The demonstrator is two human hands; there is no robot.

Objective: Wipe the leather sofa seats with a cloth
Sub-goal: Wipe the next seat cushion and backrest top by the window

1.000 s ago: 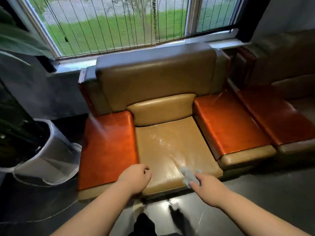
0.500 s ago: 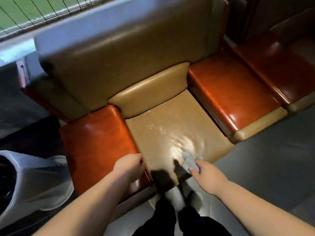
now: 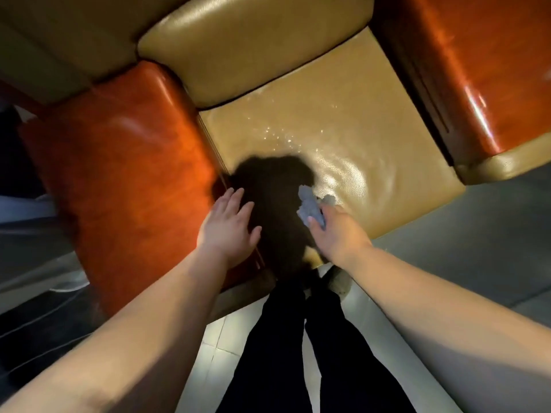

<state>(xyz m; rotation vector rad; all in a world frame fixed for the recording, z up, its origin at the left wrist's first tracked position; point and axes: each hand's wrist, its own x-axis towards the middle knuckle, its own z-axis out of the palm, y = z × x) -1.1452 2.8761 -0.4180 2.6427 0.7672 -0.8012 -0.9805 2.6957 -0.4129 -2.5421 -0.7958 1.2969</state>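
Observation:
The tan leather seat fills the middle of the view, with shiny wet droplets and streaks on it. My right hand grips a crumpled grey cloth and holds it against the front part of the seat. My left hand lies with straight fingers at the front left of the seat, beside the orange left armrest. A dark shadow covers the seat between the two hands.
An orange right armrest with a tan front end borders the seat. A tan back cushion stands behind it. My dark trouser legs stand on the pale tiled floor right against the sofa front.
The view has tilted down and come much closer to the seat. My left hand opened from a loose fist to flat fingers. The right hand with the cloth moved a little forward onto the seat.

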